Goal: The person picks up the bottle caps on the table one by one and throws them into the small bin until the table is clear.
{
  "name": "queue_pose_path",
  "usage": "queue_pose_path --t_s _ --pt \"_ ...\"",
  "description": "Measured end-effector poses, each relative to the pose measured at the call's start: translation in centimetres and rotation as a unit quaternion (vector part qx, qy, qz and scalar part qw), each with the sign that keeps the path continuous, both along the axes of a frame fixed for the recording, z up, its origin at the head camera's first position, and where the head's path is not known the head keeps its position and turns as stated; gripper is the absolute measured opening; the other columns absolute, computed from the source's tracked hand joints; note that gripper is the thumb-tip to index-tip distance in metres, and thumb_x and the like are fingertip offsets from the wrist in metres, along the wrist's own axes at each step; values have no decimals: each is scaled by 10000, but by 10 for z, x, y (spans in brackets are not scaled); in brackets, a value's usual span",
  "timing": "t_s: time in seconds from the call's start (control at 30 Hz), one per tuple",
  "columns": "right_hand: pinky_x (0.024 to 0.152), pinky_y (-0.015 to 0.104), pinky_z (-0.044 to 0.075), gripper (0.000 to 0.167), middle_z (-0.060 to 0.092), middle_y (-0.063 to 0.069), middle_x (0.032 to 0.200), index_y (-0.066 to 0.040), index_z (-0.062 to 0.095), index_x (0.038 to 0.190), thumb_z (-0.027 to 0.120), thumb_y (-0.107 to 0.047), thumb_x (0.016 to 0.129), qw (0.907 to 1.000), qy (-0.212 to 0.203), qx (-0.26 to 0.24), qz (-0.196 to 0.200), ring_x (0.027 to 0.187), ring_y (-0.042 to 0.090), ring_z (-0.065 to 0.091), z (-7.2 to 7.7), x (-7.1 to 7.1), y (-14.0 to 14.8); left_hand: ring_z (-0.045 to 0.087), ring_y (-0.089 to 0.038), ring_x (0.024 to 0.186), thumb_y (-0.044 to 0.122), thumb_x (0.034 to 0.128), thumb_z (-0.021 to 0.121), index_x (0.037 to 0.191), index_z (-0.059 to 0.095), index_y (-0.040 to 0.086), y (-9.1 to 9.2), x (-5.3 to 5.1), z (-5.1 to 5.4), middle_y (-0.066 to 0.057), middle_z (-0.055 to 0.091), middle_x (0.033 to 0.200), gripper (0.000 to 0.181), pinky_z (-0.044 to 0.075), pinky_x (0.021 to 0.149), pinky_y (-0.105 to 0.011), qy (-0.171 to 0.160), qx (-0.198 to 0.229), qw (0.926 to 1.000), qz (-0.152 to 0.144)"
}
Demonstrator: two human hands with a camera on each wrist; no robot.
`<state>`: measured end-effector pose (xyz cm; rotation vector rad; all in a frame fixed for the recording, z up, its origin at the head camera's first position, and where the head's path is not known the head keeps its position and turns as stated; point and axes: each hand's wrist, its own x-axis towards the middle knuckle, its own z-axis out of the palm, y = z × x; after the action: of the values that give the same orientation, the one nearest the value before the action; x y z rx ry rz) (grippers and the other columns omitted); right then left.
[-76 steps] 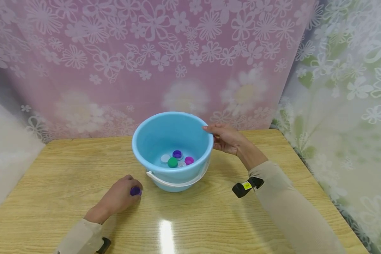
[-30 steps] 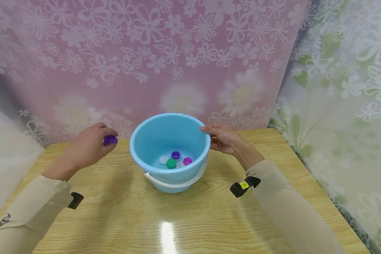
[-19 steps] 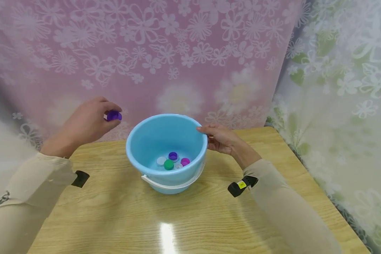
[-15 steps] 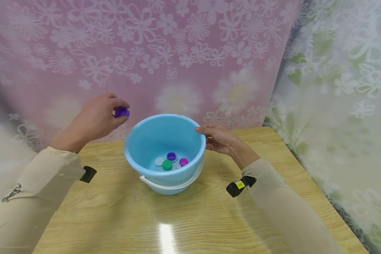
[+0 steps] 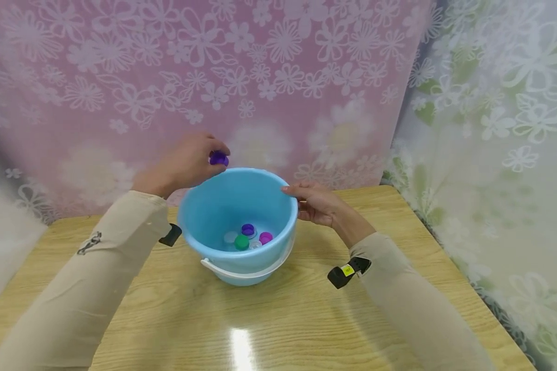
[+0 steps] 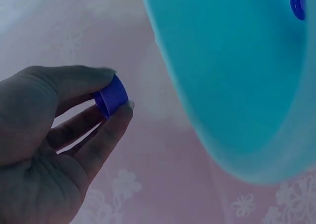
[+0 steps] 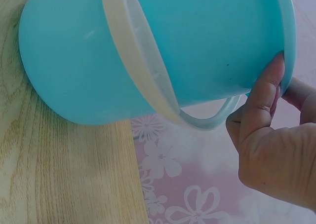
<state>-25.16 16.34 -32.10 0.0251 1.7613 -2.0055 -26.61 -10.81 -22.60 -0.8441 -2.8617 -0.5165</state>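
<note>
Pinched between the thumb and fingers of my left hand (image 5: 187, 161) is a purple bottle cap (image 5: 219, 158). In the left wrist view that cap (image 6: 111, 96) is apart from the bucket's rim, beside it. A light blue bucket (image 5: 241, 264) with a white handle stands on the table. My right hand (image 5: 319, 203) grips the bucket's right rim, thumb on top and fingers under it on the outside. Inside on the bottom lie several caps: a purple cap (image 5: 248, 230), a green cap (image 5: 242, 242), a pink cap (image 5: 265, 237), a whitish one and a clear one.
The wooden table (image 5: 278, 324) extends to both sides and in front of the bucket. Behind it hangs a pink flowered curtain (image 5: 167, 67). A white and green flowered curtain (image 5: 492, 154) hangs along the right side.
My left hand picked the purple cap off the table left of the bucket, rose with it, then moved right to above the bucket's back left rim. The right hand keeps its hold.
</note>
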Motion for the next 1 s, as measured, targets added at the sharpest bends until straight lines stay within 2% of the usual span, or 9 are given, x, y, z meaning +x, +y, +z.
queue_pose_path --t_s 0.17,0.43,0.63,0.77,1.0 --pt "672 258 579 417 573 141 1032 20 514 1278 609 -231 959 10000 -24 -2 12 808 196 646 -1 -1 0 555 -334 1052 98 901 649 1199 622 -19 12 -9 -8 -187 561 1147 322 501 922 -449 -70 40 9999 -148" --pt "685 279 581 401 592 151 1017 22 533 1267 608 -223 959 10000 -4 4 -31 798 205 660 -1 0 0 568 -322 1027 100 898 657 1203 624 -18 21 -16 -14 -177 566 1111 329 522 893 -433 -151 -5 9997 -217" --pt "680 275 582 405 599 154 1007 22 539 1262 610 -234 957 10000 28 53 -24 789 204 666 0 1 -1 602 -278 970 111 878 690 1189 647 14 21 -12 -14 -130 603 1071 329 552 838 -408 -505 -197 9978 -370" --pt "659 258 580 411 592 149 996 29 528 1268 603 -233 960 10000 65 45 -28 768 191 654 0 2 0 624 -266 970 127 854 726 1182 657 34 23 -10 -14 -103 640 1071 348 550 845 -413 -745 -570 9945 -459" --pt "660 257 580 403 599 142 977 39 529 1251 607 -227 958 10000 71 -6 7 758 185 655 -2 0 1 633 -269 964 113 834 753 1190 654 34 27 -8 -18 -99 655 1060 378 537 867 -445 -1188 -970 9877 -292"
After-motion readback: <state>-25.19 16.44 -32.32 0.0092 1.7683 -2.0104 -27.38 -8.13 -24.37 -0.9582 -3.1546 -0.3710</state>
